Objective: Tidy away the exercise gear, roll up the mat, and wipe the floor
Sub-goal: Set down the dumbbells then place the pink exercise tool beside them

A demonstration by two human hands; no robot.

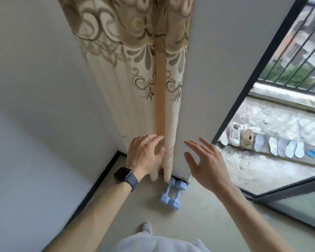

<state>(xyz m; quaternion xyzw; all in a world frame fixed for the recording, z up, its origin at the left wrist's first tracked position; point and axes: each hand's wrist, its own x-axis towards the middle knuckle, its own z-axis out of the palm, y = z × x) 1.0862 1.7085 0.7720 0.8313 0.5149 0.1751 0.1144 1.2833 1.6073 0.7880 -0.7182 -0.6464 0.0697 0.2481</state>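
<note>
Two light-blue dumbbells lie side by side on the floor in the corner, their far ends partly under the hem of a cream curtain with gold patterns. My left hand, with a ring and a dark watch on the wrist, rests with straight fingers against the curtain's lower folds. My right hand hovers with spread fingers in front of the white wall, above and right of the dumbbells, holding nothing. No mat or cloth is in view.
A white wall with a black skirting board runs on the left. At the right a black-framed sliding door stands open onto a balcony with shoes and insoles along a ledge and a railing behind. My feet stand on the pale floor.
</note>
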